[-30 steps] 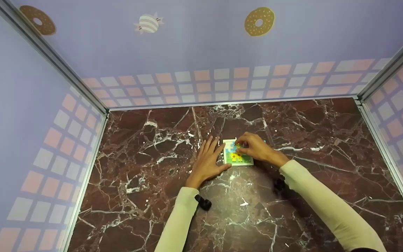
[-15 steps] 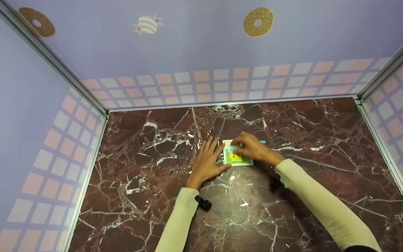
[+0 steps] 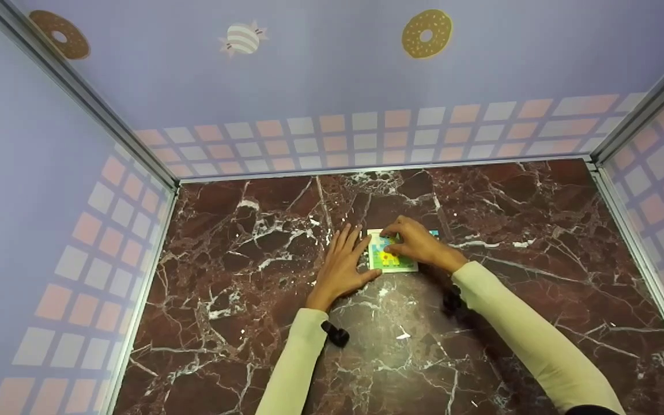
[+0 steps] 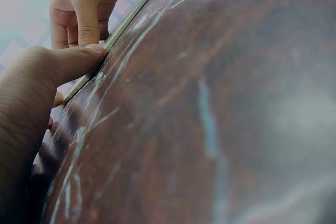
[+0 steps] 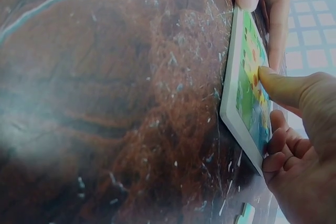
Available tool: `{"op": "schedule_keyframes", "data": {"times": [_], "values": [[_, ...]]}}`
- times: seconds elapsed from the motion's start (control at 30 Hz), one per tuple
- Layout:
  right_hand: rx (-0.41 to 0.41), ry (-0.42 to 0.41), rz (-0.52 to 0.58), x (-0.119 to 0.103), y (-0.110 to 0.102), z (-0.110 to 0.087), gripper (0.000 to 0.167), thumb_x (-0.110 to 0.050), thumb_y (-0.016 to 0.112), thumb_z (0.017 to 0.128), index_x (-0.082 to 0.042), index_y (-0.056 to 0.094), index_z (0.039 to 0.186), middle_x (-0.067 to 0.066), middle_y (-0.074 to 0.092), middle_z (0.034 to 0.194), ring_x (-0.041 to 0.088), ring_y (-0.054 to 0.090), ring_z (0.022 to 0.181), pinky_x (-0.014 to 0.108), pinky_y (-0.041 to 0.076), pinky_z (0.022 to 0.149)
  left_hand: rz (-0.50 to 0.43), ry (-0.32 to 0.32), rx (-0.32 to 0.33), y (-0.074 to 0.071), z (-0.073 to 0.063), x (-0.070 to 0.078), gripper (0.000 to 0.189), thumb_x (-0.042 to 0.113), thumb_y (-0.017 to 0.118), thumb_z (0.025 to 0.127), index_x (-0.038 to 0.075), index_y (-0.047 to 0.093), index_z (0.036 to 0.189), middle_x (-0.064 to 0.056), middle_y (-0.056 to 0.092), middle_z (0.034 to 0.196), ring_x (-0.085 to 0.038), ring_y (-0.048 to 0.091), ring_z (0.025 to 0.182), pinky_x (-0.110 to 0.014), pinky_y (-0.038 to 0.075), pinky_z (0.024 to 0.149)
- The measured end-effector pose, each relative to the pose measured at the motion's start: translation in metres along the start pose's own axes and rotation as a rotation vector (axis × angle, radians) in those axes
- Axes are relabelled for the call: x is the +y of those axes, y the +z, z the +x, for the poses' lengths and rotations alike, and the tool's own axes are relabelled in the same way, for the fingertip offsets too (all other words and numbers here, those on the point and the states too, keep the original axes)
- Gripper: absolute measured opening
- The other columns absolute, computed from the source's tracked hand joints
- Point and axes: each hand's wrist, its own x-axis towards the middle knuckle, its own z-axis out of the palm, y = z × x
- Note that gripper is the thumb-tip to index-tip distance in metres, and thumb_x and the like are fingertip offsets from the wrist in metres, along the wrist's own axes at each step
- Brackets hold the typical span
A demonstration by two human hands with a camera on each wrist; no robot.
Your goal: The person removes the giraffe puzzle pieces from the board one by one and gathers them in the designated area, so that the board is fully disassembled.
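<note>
A small square jigsaw puzzle (image 3: 392,266) in a white frame lies flat on the marble-patterned table, with a yellow, green and blue picture. My left hand (image 3: 340,268) lies spread at its left side, the thumb (image 4: 86,51) on the lower left corner and the index finger by the left edge. Over the upper part, my right hand (image 3: 421,245) has thumb and index finger bent down onto the picture, gripping a puzzle piece mostly hidden by the fingers. In the right wrist view its thumb (image 5: 278,83) touches the picture; the other fingers curl at the frame's edge.
A loose blue puzzle piece (image 3: 434,233) lies on the table just right of the frame, partly behind my right hand. Purple panels with a checked border (image 3: 366,138) enclose the table at the back and both sides. Small white scraps (image 3: 403,334) dot the tabletop.
My right hand has shifted slightly left over the puzzle, uncovering more of the loose blue piece. The left hand has stayed in place.
</note>
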Motion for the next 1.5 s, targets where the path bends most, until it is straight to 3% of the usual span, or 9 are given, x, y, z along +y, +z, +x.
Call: {"op": "schedule_keyframes", "data": {"times": [0.1, 0.23, 0.37, 0.63, 0.77, 1.0, 1.27, 1.5], "values": [[-0.002, 0.014, 0.0, 0.002, 0.0, 0.0, 0.03, -0.023, 0.089, 0.094, -0.009, 0.082, 0.119, 0.003, 0.062, 0.094, 0.019, 0.049, 0.079, 0.037, 0.042, 0.071, 0.005, 0.003, 0.003, 0.0, 0.0, 0.0, 0.092, 0.069, 0.069, 0.098, 0.017, 0.046, 0.17, -0.014, 0.029, 0.18, -0.036, 0.011, 0.17, -0.054, 0.003, 0.139], [-0.007, 0.022, 0.008, -0.018, -0.01, -0.001, 0.03, -0.018, 0.088, 0.093, -0.004, 0.081, 0.118, 0.007, 0.063, 0.095, 0.022, 0.052, 0.081, 0.043, 0.045, 0.071, 0.011, 0.013, 0.009, -0.001, 0.001, 0.0, 0.092, 0.07, 0.068, 0.098, 0.016, 0.046, 0.17, -0.015, 0.03, 0.18, -0.037, 0.012, 0.17, -0.055, 0.004, 0.139], [0.0, 0.012, 0.006, -0.023, -0.01, -0.001, 0.028, -0.016, 0.087, 0.095, -0.003, 0.08, 0.119, 0.01, 0.061, 0.099, 0.023, 0.052, 0.083, 0.042, 0.046, 0.073, 0.015, 0.018, 0.013, -0.001, 0.001, 0.0, 0.093, 0.071, 0.067, 0.098, 0.015, 0.047, 0.169, -0.015, 0.03, 0.18, -0.038, 0.012, 0.17, -0.055, 0.004, 0.139], [0.003, 0.089, 0.039, -0.008, 0.0, -0.002, 0.028, -0.017, 0.087, 0.096, -0.01, 0.079, 0.122, 0.01, 0.054, 0.112, 0.026, 0.051, 0.098, 0.045, 0.047, 0.086, 0.009, 0.018, 0.018, -0.001, 0.002, -0.001, 0.094, 0.073, 0.067, 0.097, 0.015, 0.047, 0.169, -0.015, 0.028, 0.181, -0.037, 0.011, 0.17, -0.055, 0.003, 0.139], [0.025, 0.072, 0.028, -0.014, -0.001, -0.003, 0.027, -0.016, 0.087, 0.095, -0.012, 0.079, 0.12, 0.013, 0.057, 0.118, 0.031, 0.053, 0.107, 0.05, 0.049, 0.092, 0.01, 0.023, 0.018, -0.001, 0.003, -0.001, 0.095, 0.072, 0.067, 0.097, 0.014, 0.047, 0.169, -0.015, 0.028, 0.181, -0.038, 0.012, 0.17, -0.055, 0.004, 0.139], [0.119, 0.031, 0.034, -0.028, -0.006, -0.006, 0.021, -0.003, 0.078, 0.097, -0.006, 0.081, 0.118, 0.013, 0.068, 0.11, 0.031, 0.058, 0.097, 0.046, 0.048, 0.079, 0.023, 0.018, 0.01, -0.001, 0.002, 0.0, 0.093, 0.071, 0.067, 0.098, 0.014, 0.047, 0.169, -0.015, 0.029, 0.18, -0.038, 0.013, 0.17, -0.055, 0.005, 0.139], [0.156, 0.092, -0.014, -0.049, -0.014, -0.005, 0.027, 0.008, 0.076, 0.096, 0.003, 0.079, 0.122, 0.017, 0.075, 0.109, 0.033, 0.067, 0.097, 0.05, 0.06, 0.084, 0.015, 0.002, -0.003, -0.001, 0.002, 0.0, 0.093, 0.071, 0.068, 0.097, 0.015, 0.047, 0.169, -0.016, 0.029, 0.18, -0.038, 0.013, 0.17, -0.055, 0.004, 0.139], [0.179, 0.122, -0.016, -0.05, -0.016, -0.005, 0.022, 0.009, 0.077, 0.096, 0.003, 0.08, 0.117, 0.017, 0.076, 0.105, 0.031, 0.069, 0.093, 0.048, 0.06, 0.082, 0.008, -0.004, -0.007, -0.001, 0.002, 0.001, 0.093, 0.07, 0.068, 0.097, 0.015, 0.047, 0.169, -0.015, 0.028, 0.18, -0.037, 0.011, 0.17, -0.054, 0.003, 0.139]]}}
